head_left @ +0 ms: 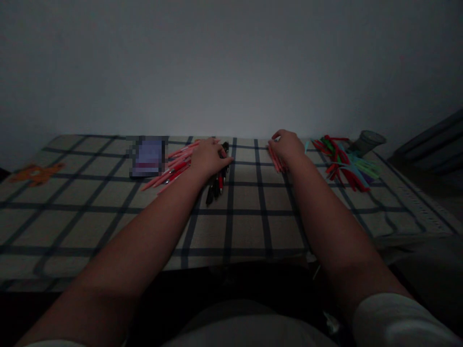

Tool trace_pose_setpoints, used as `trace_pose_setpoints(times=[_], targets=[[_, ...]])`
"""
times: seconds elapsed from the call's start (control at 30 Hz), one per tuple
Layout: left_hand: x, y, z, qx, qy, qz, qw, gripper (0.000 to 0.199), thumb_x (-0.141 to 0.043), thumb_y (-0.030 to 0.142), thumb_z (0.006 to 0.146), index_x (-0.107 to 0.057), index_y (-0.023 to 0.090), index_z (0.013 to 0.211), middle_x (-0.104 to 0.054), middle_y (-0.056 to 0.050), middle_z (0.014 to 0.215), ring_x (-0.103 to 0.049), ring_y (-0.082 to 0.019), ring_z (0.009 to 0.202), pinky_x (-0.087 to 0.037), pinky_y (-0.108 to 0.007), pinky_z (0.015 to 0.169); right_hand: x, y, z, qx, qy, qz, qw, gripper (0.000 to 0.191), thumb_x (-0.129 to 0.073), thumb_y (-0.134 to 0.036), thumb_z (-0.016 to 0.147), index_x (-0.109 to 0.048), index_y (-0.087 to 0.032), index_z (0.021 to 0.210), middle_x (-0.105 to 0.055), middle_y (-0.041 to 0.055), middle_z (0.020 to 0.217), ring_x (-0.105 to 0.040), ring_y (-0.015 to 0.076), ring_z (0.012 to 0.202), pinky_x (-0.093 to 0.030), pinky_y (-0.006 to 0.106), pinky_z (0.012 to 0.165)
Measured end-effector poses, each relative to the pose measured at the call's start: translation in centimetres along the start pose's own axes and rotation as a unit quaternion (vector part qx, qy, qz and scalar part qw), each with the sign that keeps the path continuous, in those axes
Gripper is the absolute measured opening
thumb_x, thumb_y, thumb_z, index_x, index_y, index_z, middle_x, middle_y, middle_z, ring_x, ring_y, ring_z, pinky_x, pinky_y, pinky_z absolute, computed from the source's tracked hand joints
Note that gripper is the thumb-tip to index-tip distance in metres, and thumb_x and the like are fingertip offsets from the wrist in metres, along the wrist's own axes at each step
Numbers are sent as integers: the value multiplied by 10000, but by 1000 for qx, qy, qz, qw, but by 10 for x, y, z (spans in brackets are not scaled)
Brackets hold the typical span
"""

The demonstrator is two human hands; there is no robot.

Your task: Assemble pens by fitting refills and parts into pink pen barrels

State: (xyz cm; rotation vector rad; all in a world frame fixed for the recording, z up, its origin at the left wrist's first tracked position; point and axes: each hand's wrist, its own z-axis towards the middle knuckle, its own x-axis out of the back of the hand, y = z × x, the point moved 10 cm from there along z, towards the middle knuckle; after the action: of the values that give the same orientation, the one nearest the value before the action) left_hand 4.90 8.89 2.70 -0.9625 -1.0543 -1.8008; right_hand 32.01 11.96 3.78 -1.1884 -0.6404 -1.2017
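My left hand [208, 156] lies over the pens at the middle of the table, fingers forward and thumb spread to the right. Beneath and beside its thumb is a bunch of black pens [216, 189], with a red one among them. Pink and red pens [168, 173] fan out to its left, partly covered by the hand. My right hand [289, 144] is at a smaller group of pink-red pens [277, 159], its fingers bent and closed near their far ends. Whatever its fingertips hold is too dark and small to make out.
A checked cloth [246, 224] covers the table against a pale wall. Left stand a blurred-out purple item [148, 156] and an orange cut-out shape [37, 173]. Right lie red, green and blue strips [343, 166], with a tipped grey cup [368, 140] behind them.
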Motion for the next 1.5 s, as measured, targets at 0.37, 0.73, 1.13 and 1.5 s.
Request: trace_pose_setpoints(times=[0.37, 0.73, 1.13, 1.5], targets=[[-2, 20, -6, -57, -10, 5, 998, 325, -652, 521, 909, -835, 254, 938, -620, -89, 1200, -493, -317, 1208, -395, -481, 1101, -14, -79, -32, 263, -67, 33, 962, 290, -581, -373, 953, -782, -189, 1053, -747, 110, 1040, -635, 237, 929, -444, 332, 801], [-21, 16, -2, -79, -27, 22, 996, 348, -556, 354, 939, -815, 285, 1161, -606, -108, 1369, -461, -334, 1355, -344, -497, 1186, -49, -109, -60, 305, -208, 29, 929, 404, -683, -579, 889, -669, -195, 763, -659, 28, 780, -533, 161, 691, -318, 289, 629], [-12, 3, -2, 5, -9, 27, 1000, 433, -599, 428, 913, -766, 238, 1264, -589, -141, 1437, -471, -397, 1356, -386, -573, 1157, -47, -107, -56, 274, -174, 4, 946, 164, -647, -335, 838, -622, -199, 750, -670, 42, 789, -511, 164, 674, -276, 309, 608], [-2, -4, -5, 38, 9, 60, 997, 351, -604, 449, 905, -808, 244, 1105, -658, -170, 1282, -509, -426, 1301, -463, -621, 1041, -5, -90, -37, 185, -8, 78, 979, 283, -567, -443, 966, -683, -195, 894, -715, 112, 972, -598, 242, 905, -383, 323, 748]])
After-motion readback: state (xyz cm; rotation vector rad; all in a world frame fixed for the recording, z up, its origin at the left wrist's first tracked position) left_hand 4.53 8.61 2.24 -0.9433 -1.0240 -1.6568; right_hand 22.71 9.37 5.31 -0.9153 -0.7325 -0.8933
